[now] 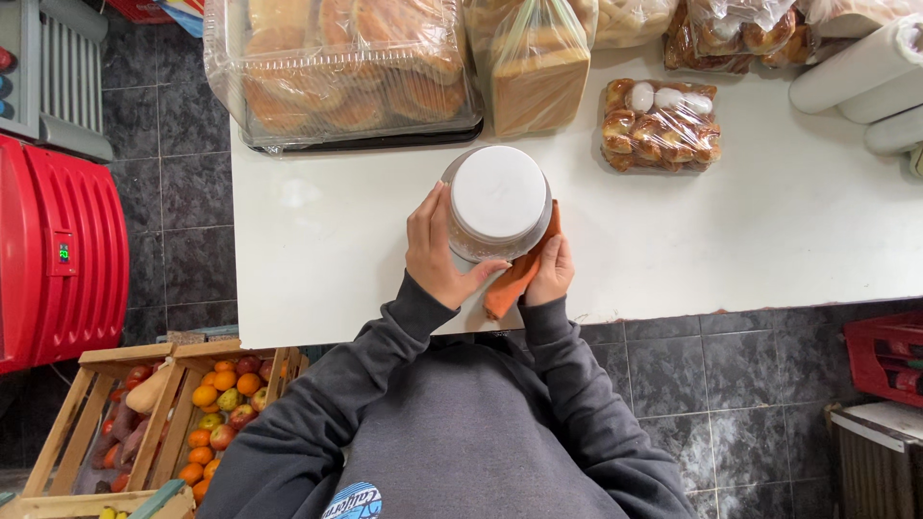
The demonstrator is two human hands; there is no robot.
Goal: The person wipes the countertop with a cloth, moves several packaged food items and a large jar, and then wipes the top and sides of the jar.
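Here, a white table [769,231] with a clear jar [497,204] held near its front edge.

The jar, capped by a white lid [498,192], stands on the table below a tray of wrapped buns [341,67]; the left hand [440,252] is wrapped around its side, while the right hand [551,271] presses an orange cloth [516,277] against it, fingers closed on the cloth.

From up here I can't see inside the clear jar with the white round lid [497,197] — the lid covers it. The orange cloth [516,277] runs under my right hand [550,272] and behind the jar. The wrapped tray of flat breads [336,72] is cut off at the top edge — so is the bagged loaf [535,72].
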